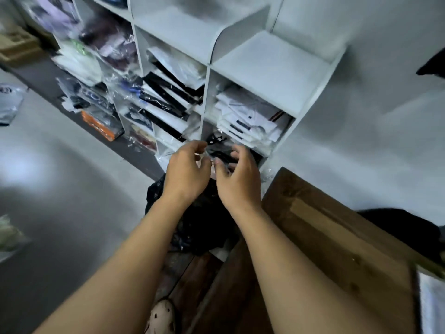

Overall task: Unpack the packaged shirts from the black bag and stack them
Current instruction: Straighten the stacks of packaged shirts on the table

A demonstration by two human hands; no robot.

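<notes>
At the bottom right compartment of the white shelf unit, both hands meet over a clear-wrapped package with dark contents. The left hand has its fingers curled, pinching the plastic film at the package's near left edge. The right hand has its fingers bent over the near right edge; whether they grip the film or only rest on it cannot be told, as the view is blurred.

Judged step: seating one packaged shirt on the stack. To do it well, the person should keep both near corners level, slide the package flat to the back of the compartment, and release only when its edges align with the stack below.

Containers:
- The black bag lies crumpled on the floor directly below the wrists, against the foot of the shelf unit. Its contents are not visible.
- The compartment above holds a stack of white packaged shirts.
- The middle column holds black-and-white packages, tilted.
- The left column holds mixed coloured packages.
- A brown cardboard box stands right of the bag, closed.
</notes>
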